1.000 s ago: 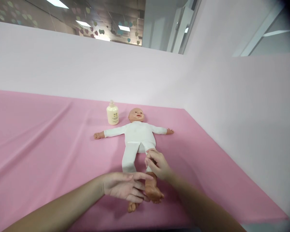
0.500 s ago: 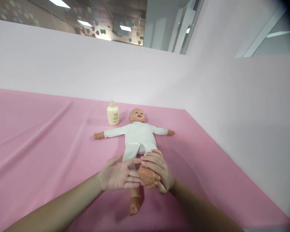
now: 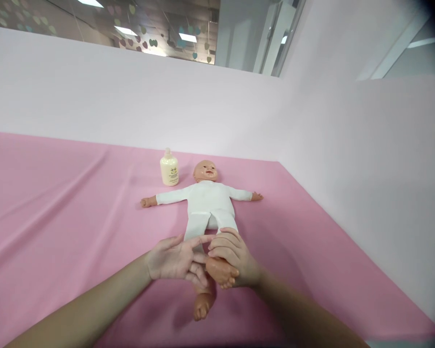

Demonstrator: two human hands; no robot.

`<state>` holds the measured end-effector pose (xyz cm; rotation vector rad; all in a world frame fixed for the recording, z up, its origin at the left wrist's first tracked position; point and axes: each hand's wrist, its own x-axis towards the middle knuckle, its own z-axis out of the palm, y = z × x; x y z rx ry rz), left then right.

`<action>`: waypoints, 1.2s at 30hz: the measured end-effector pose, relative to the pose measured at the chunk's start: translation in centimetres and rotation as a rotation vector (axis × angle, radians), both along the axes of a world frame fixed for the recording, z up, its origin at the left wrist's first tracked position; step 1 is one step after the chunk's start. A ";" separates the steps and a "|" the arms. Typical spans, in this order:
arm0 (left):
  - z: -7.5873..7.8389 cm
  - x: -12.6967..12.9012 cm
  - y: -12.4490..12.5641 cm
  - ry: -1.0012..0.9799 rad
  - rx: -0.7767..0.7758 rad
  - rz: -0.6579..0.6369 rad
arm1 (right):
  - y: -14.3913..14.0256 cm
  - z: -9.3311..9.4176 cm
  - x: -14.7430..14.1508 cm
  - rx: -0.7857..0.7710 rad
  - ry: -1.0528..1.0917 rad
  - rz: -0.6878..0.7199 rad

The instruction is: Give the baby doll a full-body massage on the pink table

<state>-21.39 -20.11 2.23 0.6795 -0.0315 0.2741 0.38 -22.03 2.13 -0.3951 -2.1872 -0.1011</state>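
Nearby, bottle (image 3: 169, 167) beside doll (image 3: 208, 203); right hand (image 3: 235, 258) fingers apparently gripping foot (image 3: 219, 271).

Doll (image 3: 209, 203) lies on the cloth (image 3: 58, 203), head at twelve o'clock; bottle (image 3: 169, 167) at ten o'clock off its head; both hands (image 3: 176, 258) (image 3: 235, 256) at six.

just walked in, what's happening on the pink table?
A person is handling a baby doll that lies face up on the pink table, arms spread. The right hand cups one raised doll foot; the left hand, fingers open, touches the same foot from the side. The other foot rests on the cloth. A cream bottle stands beside the doll's head.
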 end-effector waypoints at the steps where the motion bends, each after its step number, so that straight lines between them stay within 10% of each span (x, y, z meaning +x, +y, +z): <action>1: 0.0 0.0 0.1 0.010 0.007 0.000 | 0.1 0.0 0.0 -0.011 0.020 0.006; 22: -0.8 0.5 -0.2 0.045 -0.027 -0.054 | -0.8 0.1 -0.6 -0.192 0.090 0.127; 36: -1.1 0.4 -0.4 0.054 -0.043 -0.089 | -1.0 0.3 -0.7 -0.007 0.017 0.177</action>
